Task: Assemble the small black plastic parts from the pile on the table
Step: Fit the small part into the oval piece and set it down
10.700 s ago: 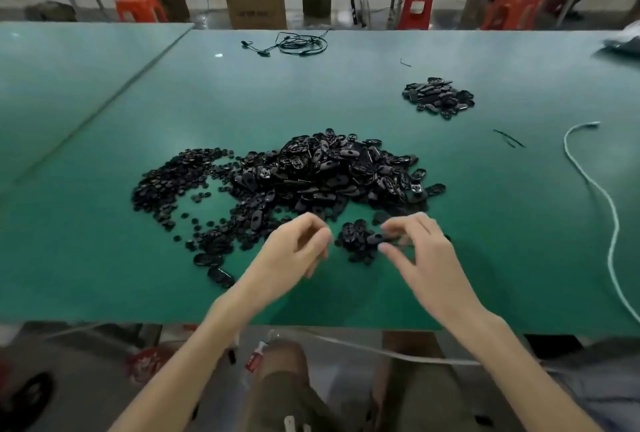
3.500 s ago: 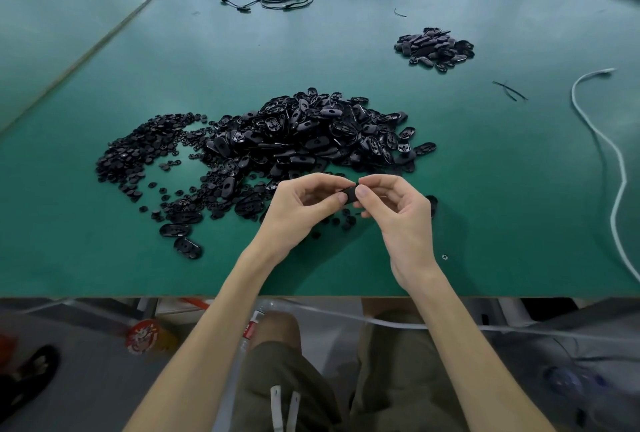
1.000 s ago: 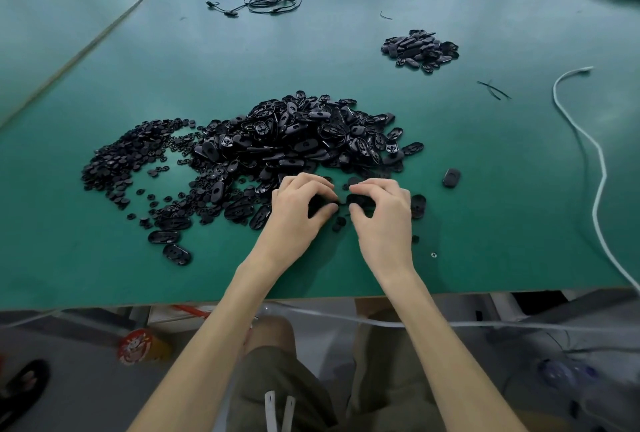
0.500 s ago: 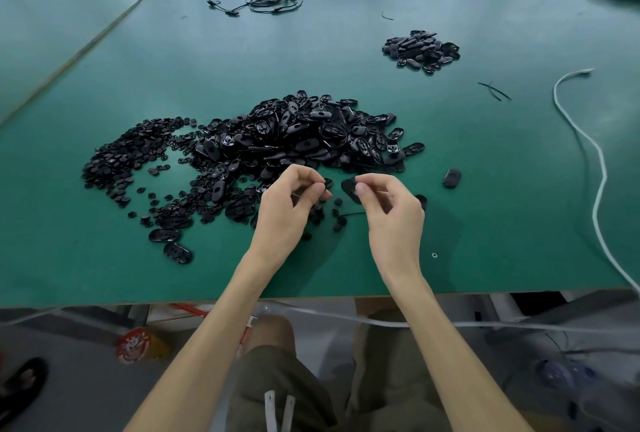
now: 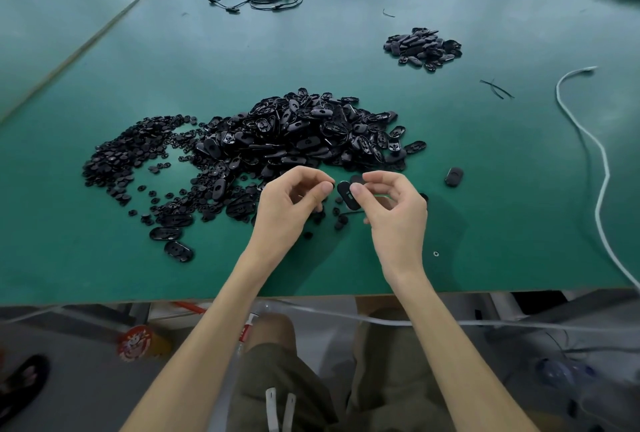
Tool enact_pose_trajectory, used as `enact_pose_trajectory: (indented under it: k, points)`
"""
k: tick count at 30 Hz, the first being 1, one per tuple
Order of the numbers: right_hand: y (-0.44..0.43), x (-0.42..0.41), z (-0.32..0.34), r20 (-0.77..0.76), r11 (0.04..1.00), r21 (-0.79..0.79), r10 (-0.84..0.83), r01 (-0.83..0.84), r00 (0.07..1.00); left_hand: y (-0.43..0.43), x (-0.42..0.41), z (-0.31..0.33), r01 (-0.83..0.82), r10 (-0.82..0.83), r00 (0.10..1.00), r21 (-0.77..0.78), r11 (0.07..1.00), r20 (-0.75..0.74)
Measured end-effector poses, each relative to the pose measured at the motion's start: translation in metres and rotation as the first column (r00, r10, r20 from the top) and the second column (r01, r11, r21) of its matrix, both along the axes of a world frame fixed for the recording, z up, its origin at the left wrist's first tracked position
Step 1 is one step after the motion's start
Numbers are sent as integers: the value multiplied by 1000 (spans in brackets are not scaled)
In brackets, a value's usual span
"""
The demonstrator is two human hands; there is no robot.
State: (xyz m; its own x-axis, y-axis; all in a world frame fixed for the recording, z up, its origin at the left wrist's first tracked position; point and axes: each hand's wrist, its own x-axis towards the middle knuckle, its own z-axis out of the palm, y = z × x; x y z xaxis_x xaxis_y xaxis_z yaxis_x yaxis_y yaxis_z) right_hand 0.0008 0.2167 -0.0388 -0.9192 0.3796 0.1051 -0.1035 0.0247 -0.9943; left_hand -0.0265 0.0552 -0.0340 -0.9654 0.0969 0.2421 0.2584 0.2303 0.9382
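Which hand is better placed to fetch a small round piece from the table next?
Left. The right hand already pinches an oval shell, and the small round pieces are heaped on the side of the left hand.

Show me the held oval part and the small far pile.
oval part (image 5: 344,192), head view, on its bare left half
small far pile (image 5: 423,49), head view, on the pile's middle

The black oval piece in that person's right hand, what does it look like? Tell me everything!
The flat black oval plastic piece looks smooth and a bit shiny, with a small slot near its middle. The right hand pinches it between thumb and forefinger, tilted up above the green table. The left hand hovers close beside it.
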Motion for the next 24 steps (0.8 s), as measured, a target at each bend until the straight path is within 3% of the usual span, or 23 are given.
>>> enact_pose_trajectory:
  k: [11,24]
  points:
    - [1,2,0,-28,996,-56,61,-63,998,0,0,-1,39,-40,999,61,997,7]
    - [1,0,-1,-38,989,-81,123,-126,992,0,0,1,23,-23,1000,13,1000,0]
